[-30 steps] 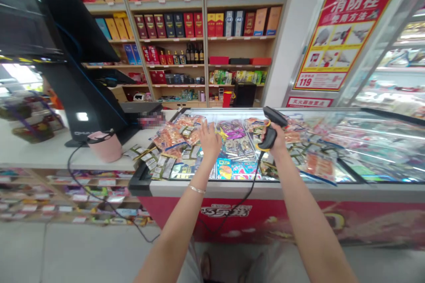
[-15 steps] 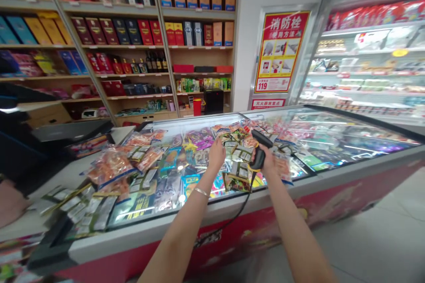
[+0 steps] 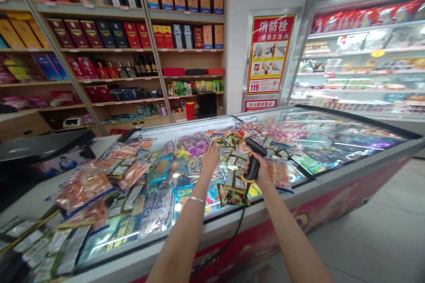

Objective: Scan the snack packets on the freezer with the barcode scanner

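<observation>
Now the right hand [image 3: 262, 172] still clasps the scanner [image 3: 254, 161]; the open left hand [image 3: 210, 159] has reached farther over the packets [image 3: 232, 166].

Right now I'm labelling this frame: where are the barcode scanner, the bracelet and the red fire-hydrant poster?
barcode scanner [image 3: 254, 159], head view, on its black handle.
bracelet [image 3: 197, 200], head view, on the band across the left wrist.
red fire-hydrant poster [image 3: 269, 55], head view, on its pictured middle.

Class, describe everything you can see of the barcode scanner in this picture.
The barcode scanner is a black, plastic-looking handheld gun type with a yellow-orange band at the base of its grip. The right hand grips its handle, head tilted forward and down over snack packets lying on the glass lid of the chest freezer. A black cable hangs from its base, down past the freezer's front edge.
</observation>
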A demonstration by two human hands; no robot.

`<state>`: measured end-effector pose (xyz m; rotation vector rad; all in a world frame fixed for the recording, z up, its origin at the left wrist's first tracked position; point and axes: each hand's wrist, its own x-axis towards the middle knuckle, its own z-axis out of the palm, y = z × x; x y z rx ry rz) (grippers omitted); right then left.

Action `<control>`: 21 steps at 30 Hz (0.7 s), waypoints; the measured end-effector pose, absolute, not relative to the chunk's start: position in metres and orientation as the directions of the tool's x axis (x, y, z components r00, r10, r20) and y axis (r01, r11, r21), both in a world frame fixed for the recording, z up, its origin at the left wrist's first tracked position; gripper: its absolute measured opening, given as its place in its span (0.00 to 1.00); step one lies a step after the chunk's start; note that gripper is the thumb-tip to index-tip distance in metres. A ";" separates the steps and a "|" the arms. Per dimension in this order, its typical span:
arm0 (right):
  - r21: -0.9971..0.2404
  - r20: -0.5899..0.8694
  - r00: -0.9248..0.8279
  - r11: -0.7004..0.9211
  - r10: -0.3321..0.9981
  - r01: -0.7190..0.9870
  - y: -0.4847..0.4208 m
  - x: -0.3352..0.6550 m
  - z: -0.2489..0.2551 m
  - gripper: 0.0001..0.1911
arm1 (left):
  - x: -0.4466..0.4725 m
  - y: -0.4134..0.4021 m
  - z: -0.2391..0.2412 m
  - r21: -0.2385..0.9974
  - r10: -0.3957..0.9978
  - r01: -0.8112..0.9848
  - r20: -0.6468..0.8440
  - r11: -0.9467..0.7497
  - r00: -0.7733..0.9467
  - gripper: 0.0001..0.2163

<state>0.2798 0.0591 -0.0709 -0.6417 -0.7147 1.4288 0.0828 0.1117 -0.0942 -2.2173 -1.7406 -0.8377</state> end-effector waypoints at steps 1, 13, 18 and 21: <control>-0.767 0.061 0.002 0.048 0.998 -0.640 0.059 0.280 -0.071 0.15 | 0.083 0.112 -0.093 0.181 0.825 0.938 0.544 -0.295 0.155 0.20; -0.791 0.067 -0.089 -0.001 0.994 -0.612 0.055 0.280 -0.070 0.13 | 0.084 0.116 -0.100 0.254 0.855 0.912 0.491 -0.322 0.165 0.18; -0.800 0.085 -0.119 -0.004 0.989 -0.600 0.055 0.280 -0.069 0.15 | 0.077 0.121 -0.083 0.601 0.801 0.713 0.591 -0.360 -0.094 0.17; -0.807 0.085 -0.124 -0.005 0.989 -0.590 0.055 0.279 -0.070 0.15 | 0.073 0.125 -0.081 0.811 0.788 0.493 0.513 -0.315 -0.342 0.18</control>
